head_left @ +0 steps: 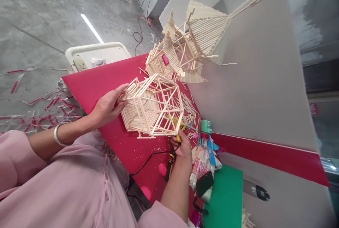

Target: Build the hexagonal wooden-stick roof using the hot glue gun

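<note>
Handling the stick frame [148,109] over the red table [103,87] looks to be the step in hand. I record the left hand [108,106] clamped on its side; the right hand [183,147] meets its lower corner, but I cannot tell whether it grips frame or yellow tool [182,127]. The next move calls, I judge, for even support. Outward: clear packs [194,175] contain sticks [201,157]; a white tray [96,46] bears crumpled plastic [97,61] just beyond the table edge.
</note>
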`<state>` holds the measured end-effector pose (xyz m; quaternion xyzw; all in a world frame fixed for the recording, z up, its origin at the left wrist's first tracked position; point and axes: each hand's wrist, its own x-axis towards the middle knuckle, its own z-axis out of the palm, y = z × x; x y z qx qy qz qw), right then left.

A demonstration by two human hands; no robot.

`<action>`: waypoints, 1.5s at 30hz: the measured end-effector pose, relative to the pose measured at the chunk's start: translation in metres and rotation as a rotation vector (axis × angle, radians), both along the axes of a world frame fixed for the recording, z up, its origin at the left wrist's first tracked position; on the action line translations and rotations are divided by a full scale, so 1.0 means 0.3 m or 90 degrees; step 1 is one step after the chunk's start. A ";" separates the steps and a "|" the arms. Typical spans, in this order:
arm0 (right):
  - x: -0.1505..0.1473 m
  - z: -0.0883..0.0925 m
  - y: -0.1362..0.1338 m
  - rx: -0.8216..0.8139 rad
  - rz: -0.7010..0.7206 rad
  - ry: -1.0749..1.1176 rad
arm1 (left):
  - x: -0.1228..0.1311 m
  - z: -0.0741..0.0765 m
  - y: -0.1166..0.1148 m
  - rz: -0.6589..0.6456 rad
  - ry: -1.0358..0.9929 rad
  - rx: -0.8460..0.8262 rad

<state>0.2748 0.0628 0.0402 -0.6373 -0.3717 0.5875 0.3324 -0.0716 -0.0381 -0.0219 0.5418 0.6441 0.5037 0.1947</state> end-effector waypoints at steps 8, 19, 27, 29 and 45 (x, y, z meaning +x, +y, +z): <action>-0.001 -0.018 -0.019 -0.009 0.028 0.015 | -0.004 -0.003 0.006 -0.006 0.011 0.002; 0.017 0.017 -0.070 -0.013 0.047 -0.012 | -0.006 -0.007 0.009 -0.001 0.013 0.004; 0.000 -0.029 -0.070 0.009 0.045 -0.004 | -0.013 -0.004 0.010 0.013 -0.006 -0.014; -0.008 -0.045 -0.054 0.020 0.024 0.000 | -0.017 -0.006 0.011 0.014 -0.007 -0.020; -0.082 -0.060 -0.023 0.120 -0.107 0.122 | -0.097 0.032 0.073 0.039 0.079 -0.056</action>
